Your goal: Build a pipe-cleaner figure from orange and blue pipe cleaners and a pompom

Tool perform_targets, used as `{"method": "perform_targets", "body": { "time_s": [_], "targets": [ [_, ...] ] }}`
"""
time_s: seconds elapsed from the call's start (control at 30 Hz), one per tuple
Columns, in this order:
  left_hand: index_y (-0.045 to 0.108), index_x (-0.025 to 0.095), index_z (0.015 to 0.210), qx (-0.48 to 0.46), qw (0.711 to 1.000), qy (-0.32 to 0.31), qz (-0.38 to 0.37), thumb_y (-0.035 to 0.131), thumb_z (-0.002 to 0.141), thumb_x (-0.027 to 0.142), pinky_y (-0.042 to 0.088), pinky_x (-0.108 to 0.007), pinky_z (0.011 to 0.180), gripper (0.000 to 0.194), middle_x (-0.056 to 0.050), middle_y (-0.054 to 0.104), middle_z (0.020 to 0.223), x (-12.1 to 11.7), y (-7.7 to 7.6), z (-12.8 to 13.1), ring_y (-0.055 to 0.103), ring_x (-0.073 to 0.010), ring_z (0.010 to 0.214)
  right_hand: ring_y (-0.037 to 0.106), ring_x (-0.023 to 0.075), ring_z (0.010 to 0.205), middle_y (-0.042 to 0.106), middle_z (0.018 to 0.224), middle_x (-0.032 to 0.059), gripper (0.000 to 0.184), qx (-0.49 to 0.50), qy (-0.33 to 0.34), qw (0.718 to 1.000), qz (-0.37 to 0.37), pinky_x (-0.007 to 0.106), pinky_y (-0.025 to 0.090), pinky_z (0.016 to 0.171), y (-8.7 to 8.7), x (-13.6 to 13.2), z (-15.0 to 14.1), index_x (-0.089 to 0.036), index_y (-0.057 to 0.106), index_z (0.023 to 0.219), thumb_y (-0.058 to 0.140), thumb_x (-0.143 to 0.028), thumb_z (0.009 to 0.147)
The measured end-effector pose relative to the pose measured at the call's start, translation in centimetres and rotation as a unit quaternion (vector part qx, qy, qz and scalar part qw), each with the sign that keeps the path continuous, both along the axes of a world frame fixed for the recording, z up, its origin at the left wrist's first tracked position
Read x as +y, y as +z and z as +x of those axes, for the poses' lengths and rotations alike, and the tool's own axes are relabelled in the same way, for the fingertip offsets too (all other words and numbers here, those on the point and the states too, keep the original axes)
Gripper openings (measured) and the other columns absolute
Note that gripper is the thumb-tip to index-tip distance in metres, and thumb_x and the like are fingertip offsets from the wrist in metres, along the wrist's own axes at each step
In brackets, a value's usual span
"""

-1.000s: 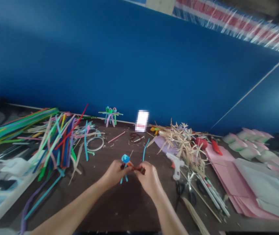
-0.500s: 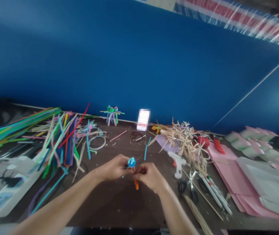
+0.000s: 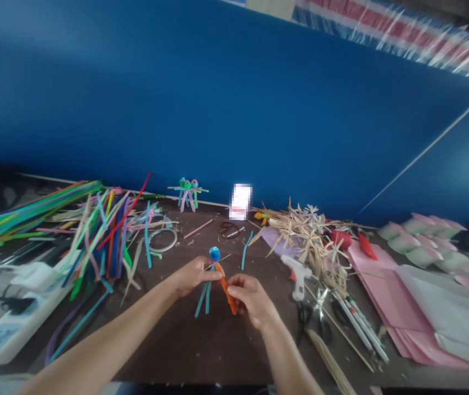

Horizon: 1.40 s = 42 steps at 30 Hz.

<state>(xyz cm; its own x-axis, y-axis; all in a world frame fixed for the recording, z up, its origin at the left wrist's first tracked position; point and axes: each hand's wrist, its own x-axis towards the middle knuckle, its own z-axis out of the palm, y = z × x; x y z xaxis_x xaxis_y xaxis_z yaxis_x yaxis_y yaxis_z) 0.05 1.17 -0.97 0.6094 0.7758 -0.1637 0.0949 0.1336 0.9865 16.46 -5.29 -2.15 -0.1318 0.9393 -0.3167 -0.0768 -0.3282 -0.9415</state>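
Two bare hands work near each other over the front middle of a dark table (image 3: 168,356), linked by the small craft figure between them. The left hand (image 3: 196,276) pinches the blue figure (image 3: 215,253) just below its round, coiled top; the right hand (image 3: 253,299) has its thumb and fingers closed on an orange strip (image 3: 228,293) that slants down from under that top. Already formed are the rounded blue top and two blue strips (image 3: 202,302) that hang below like legs, while a thin stick (image 3: 223,258) pokes out sideways just beneath the top. What looks unfinished is the orange part: its lower end runs down past the fingers, away from the legs, and whether its upper end is fastened cannot be told behind the left thumb. At the back of the table stands a cluster of similar figures (image 3: 187,192) with coiled tops, sideways sticks and legs, seemingly further along. A loose blue strip (image 3: 246,250) lies beyond the hands, a heap of colored strips (image 3: 108,236) to the left, and a white glue gun (image 3: 299,275) and scissors (image 3: 321,310) to the right
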Motion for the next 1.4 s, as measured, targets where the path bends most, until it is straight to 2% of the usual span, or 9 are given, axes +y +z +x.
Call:
{"method": "perform_targets", "body": {
  "time_s": [0.23, 0.37, 0.5, 0.6, 0.73, 0.93, 1.07, 1.2, 1.4],
  "targets": [
    [0.062, 0.013, 0.068, -0.01, 1.0, -0.017, 0.007, 0.063, 0.064, 0.03, 0.039, -0.025, 0.067, 0.017, 0.001, 0.059, 0.062, -0.1, -0.4, 0.7, 0.05, -0.0131, 0.063, 0.036, 0.0039, 0.031, 0.045, 0.039, -0.0082, 0.008, -0.081, -0.058, 0.994, 0.047, 0.014, 0.025, 0.031, -0.7, 0.3, -1.1, -0.016, 0.049, 0.059, 0.055, -0.02, 0.063],
    [0.063, 0.013, 0.077, -0.032, 0.999, 0.026, -0.005, 0.066, 0.061, 0.028, 0.039, -0.024, 0.066, 0.022, 0.0, 0.06, 0.068, -0.5, -1.5, 1.2, 0.051, -0.0126, 0.066, 0.034, 0.0043, 0.03, 0.042, 0.038, -0.0091, 0.01, -0.09, -0.072, 0.993, 0.039, 0.015, 0.022, 0.029, -1.2, 0.5, -1.0, -0.017, 0.048, 0.058, 0.055, -0.023, 0.064],
    [0.061, 0.012, 0.068, -0.053, 0.997, 0.063, -0.002, 0.066, 0.061, 0.033, 0.037, -0.021, 0.057, 0.023, 0.002, 0.054, 0.058, -0.7, -2.3, 1.7, 0.047, -0.0097, 0.055, 0.031, 0.0037, 0.03, 0.04, 0.039, -0.0097, 0.017, -0.086, -0.072, 0.993, 0.035, 0.016, 0.021, 0.03, -1.7, 0.6, -1.0, -0.016, 0.05, 0.064, 0.057, -0.031, 0.065],
    [0.063, 0.011, 0.073, -0.02, 0.997, 0.059, 0.049, 0.063, 0.064, 0.034, 0.038, -0.02, 0.058, 0.024, 0.001, 0.058, 0.062, -0.7, -2.6, 1.6, 0.051, -0.0115, 0.06, 0.032, 0.0042, 0.028, 0.039, 0.036, -0.0096, 0.022, -0.082, -0.053, 0.994, 0.038, 0.016, 0.02, 0.029, -2.1, 0.6, -0.9, -0.016, 0.048, 0.063, 0.056, -0.036, 0.066],
    [0.064, 0.013, 0.091, 0.089, 0.983, 0.04, 0.154, 0.06, 0.067, 0.035, 0.041, -0.022, 0.066, 0.032, -0.004, 0.066, 0.082, -0.9, -2.4, 0.7, 0.057, -0.0165, 0.073, 0.034, 0.0045, 0.027, 0.039, 0.034, -0.0093, 0.026, -0.086, -0.099, 0.989, 0.071, 0.015, 0.02, 0.029, -3.0, 0.7, -0.7, -0.017, 0.045, 0.063, 0.054, -0.04, 0.069],
    [0.068, 0.017, 0.073, 0.307, 0.923, -0.005, 0.233, 0.048, 0.075, 0.036, 0.041, -0.018, 0.057, 0.027, -0.002, 0.069, 0.069, 1.0, 0.3, -3.1, 0.06, -0.0133, 0.062, 0.032, 0.0032, 0.024, 0.037, 0.036, -0.0104, 0.032, -0.087, -0.141, 0.984, 0.064, 0.014, 0.018, 0.026, -4.2, 0.9, -0.3, -0.018, 0.042, 0.061, 0.056, -0.046, 0.066],
    [0.067, 0.018, 0.064, 0.465, 0.85, 0.084, 0.233, 0.049, 0.072, 0.033, 0.041, -0.022, 0.061, 0.025, -0.005, 0.068, 0.066, 4.4, 2.9, -7.9, 0.061, -0.0166, 0.063, 0.034, 0.0031, 0.025, 0.04, 0.037, -0.0094, 0.032, -0.09, -0.128, 0.985, 0.071, 0.013, 0.02, 0.026, -4.3, 1.0, -0.3, -0.017, 0.044, 0.062, 0.057, -0.046, 0.066],
    [0.066, 0.02, 0.069, 0.565, 0.774, 0.189, 0.213, 0.047, 0.071, 0.024, 0.042, -0.031, 0.071, 0.019, -0.009, 0.068, 0.08, 7.1, 4.6, -13.0, 0.061, -0.0243, 0.079, 0.034, 0.0031, 0.025, 0.04, 0.037, -0.0094, 0.032, -0.087, -0.125, 0.986, 0.063, 0.013, 0.02, 0.026, -4.5, 1.1, -0.1, -0.016, 0.046, 0.063, 0.057, -0.046, 0.066],
    [0.064, 0.012, 0.074, 0.625, 0.722, 0.254, 0.156, 0.05, 0.066, 0.015, 0.043, -0.038, 0.068, 0.017, -0.021, 0.065, 0.086, 8.6, 4.1, -16.8, 0.06, -0.0339, 0.083, 0.036, 0.0038, 0.025, 0.043, 0.038, -0.0084, 0.032, -0.097, -0.122, 0.986, 0.059, 0.013, 0.022, 0.025, -4.4, 1.1, -0.1, -0.016, 0.048, 0.065, 0.059, -0.046, 0.065]
  ]
}}
